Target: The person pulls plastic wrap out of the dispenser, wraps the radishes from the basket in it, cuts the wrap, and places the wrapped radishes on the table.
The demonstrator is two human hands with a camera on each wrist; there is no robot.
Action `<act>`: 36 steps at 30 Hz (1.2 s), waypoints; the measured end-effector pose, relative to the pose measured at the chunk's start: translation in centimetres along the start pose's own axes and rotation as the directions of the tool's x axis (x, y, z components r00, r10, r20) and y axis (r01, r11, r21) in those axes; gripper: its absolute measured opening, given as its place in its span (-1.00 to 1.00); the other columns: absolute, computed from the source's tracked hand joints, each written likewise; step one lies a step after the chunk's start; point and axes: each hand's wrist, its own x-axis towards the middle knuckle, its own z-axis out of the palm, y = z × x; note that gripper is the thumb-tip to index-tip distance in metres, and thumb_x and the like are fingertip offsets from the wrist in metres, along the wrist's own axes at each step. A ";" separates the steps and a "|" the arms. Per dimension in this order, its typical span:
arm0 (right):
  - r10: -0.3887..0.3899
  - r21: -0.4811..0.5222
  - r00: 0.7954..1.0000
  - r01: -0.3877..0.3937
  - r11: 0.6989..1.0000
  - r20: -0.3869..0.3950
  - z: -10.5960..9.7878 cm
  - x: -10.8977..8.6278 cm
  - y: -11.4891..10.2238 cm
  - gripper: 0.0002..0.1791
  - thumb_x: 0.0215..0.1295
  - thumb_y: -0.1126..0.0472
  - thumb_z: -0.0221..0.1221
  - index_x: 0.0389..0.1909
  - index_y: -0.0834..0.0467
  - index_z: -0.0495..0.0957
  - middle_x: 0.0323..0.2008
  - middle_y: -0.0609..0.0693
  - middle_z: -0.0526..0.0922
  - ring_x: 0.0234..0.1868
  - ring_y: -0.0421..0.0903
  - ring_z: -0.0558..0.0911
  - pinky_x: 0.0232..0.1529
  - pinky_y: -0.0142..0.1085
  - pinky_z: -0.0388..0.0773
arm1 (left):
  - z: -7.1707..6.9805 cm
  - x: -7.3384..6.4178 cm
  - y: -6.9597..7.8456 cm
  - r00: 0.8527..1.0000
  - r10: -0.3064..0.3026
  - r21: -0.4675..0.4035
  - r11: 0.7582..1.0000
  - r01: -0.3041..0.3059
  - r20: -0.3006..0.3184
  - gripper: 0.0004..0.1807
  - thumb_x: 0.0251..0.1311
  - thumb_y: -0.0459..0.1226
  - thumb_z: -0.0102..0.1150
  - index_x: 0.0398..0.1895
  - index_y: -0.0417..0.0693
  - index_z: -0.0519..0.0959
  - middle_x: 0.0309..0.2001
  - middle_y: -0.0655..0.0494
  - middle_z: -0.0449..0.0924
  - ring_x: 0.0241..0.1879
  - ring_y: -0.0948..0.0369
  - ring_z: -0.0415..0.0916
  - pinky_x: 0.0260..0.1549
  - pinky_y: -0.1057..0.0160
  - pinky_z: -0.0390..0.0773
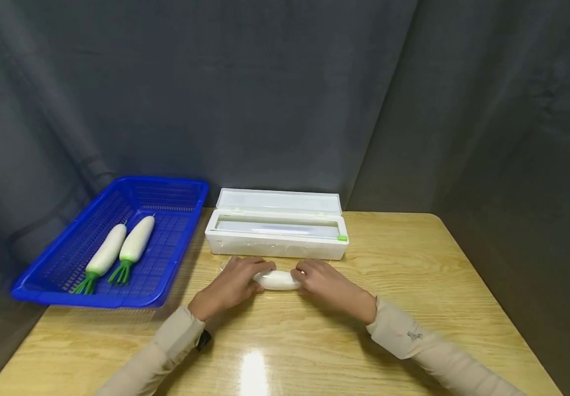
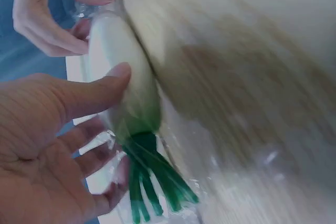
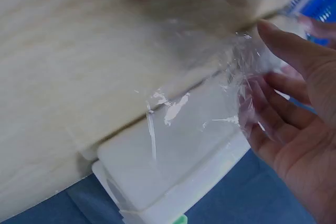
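A white radish (image 1: 277,280) with green stalks lies sideways between both hands, with clear plastic wrap around it. My left hand (image 1: 237,280) grips its leafy end, thumb across the white body and fingers curled behind, as the left wrist view shows. The green stalks (image 2: 157,182) stick out below that hand under loose film. At the opposite tip, my right hand (image 1: 326,286) holds the radish end and the crumpled plastic wrap (image 3: 244,69) between thumb and curled fingers. In the right wrist view, the tip itself is hidden by film and hand.
Just behind the hands stands a white wrap dispenser box (image 1: 280,250), lid raised, with a green slider (image 1: 342,238) at its right end. To the left, a blue basket (image 1: 176,258) holds two more white radishes (image 1: 137,239). Dark curtains (image 1: 265,99) enclose the wooden table (image 1: 403,253).
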 end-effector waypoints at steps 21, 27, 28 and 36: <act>0.025 0.234 0.998 -0.039 0.971 0.060 0.5 0.1 0.4 -0.78 0.39 0.15 0.38 -0.11 0.16 0.59 -0.10 -0.02 0.66 -0.10 -0.13 0.62 -0.03 -0.28 0.63 | -1.4 0.7 -0.4 0.976 -0.069 -0.157 0.982 0.103 0.205 -0.50 0.23 -0.32 0.45 0.26 -0.10 0.64 0.08 -0.04 0.73 0.01 0.07 0.64 0.00 0.02 0.56; 0.013 0.405 0.988 -0.075 0.911 0.154 0.4 0.3 1.4 -0.82 0.41 0.14 0.35 -0.12 0.14 0.61 -0.09 -0.01 0.68 -0.13 -0.19 0.60 -0.09 -0.36 0.63 | -1.1 0.3 0.8 0.992 -0.026 -0.067 0.997 0.035 0.120 -0.49 0.21 -0.39 0.44 0.26 -0.15 0.62 0.22 -0.07 0.65 0.24 -0.11 0.53 0.21 -0.22 0.40; 0.012 0.433 0.985 -0.087 0.897 0.173 0.4 0.3 1.5 -0.82 0.42 0.14 0.34 -0.11 0.14 0.62 -0.07 -0.01 0.68 -0.12 -0.19 0.60 -0.07 -0.37 0.63 | -1.0 0.2 1.0 0.995 -0.014 -0.049 0.999 0.020 0.104 -0.46 0.19 -0.39 0.46 0.27 -0.15 0.61 0.23 -0.07 0.64 0.25 -0.11 0.53 0.22 -0.21 0.40; -0.007 0.594 0.962 -0.163 0.788 0.273 0.5 0.7 2.7 -0.68 0.42 0.16 0.34 0.08 0.24 0.70 -0.02 0.06 0.72 -0.06 -0.16 0.64 -0.01 -0.31 0.65 | -0.2 -0.2 1.8 0.996 -0.026 0.029 0.999 0.023 0.088 -0.35 0.04 -0.30 0.61 0.25 -0.08 0.59 0.21 -0.02 0.64 0.18 -0.02 0.59 0.17 -0.12 0.52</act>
